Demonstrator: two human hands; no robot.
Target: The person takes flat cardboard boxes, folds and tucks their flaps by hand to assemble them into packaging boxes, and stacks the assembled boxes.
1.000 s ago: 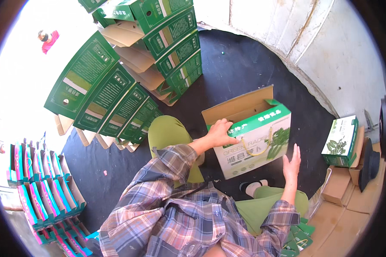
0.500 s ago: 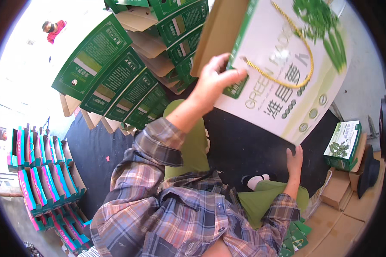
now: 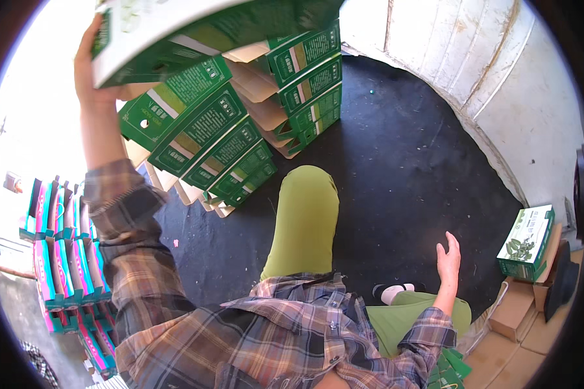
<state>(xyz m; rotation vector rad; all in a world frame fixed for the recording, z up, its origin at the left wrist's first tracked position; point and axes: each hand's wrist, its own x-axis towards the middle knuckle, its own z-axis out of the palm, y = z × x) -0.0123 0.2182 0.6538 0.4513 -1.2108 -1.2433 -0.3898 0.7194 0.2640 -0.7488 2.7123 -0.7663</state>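
At the upper left, my left hand (image 3: 92, 89) grips one end of a green-and-white cardboard gift box (image 3: 240, 27), partly cut off by the top edge. The box is above a tall stack of open green cartons (image 3: 198, 133), hiding its upper part; whether they touch I cannot tell. A second stack of green cartons (image 3: 308, 84) stands just right of it. My right hand (image 3: 448, 260) is held over my bent leg at the lower right, fingers loosely apart, with nothing in it.
Teal-and-pink open boxes (image 3: 71, 269) are piled at the left. Dark sheeting (image 3: 396, 168) covers the floor up to a pale wall (image 3: 448, 58). At the right, a small green-and-white box (image 3: 527, 243) rests on brown cartons (image 3: 514, 310). Flat green cardboard (image 3: 449, 373) lies by my right elbow.
My left hand has carried the gift box from the upper right to the upper left, over the stacks, and the box has turned. My right hand, formerly at its lower corner, is now apart from it.
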